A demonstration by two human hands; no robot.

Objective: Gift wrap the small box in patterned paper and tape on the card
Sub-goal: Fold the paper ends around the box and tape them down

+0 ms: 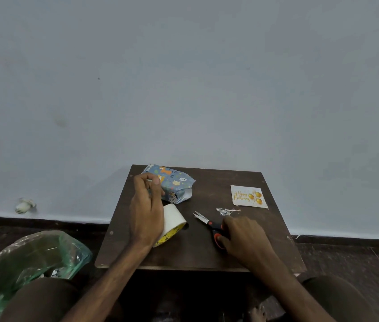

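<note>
The small box (174, 185), wrapped in blue animal-print paper with its right end flap loose, lies at the table's far left. My left hand (146, 210) hovers just in front of it, thumb and forefinger pinching a small pale strip of tape beside the box. Under that hand lies the wide tape roll (175, 219), white outside with a yellow core, partly hidden by my palm. My right hand (246, 240) grips the red-and-black handles of the scissors (207, 223), which lie on the table with blades slightly parted. The "Happy Birthday" card (249, 196) lies flat at the far right.
The small dark wooden table (242, 259) stands against a pale wall. Several paper scraps (226, 211) lie between the scissors and the card. A green plastic bag (32, 259) sits on the floor to the left. My knees frame the table's near edge.
</note>
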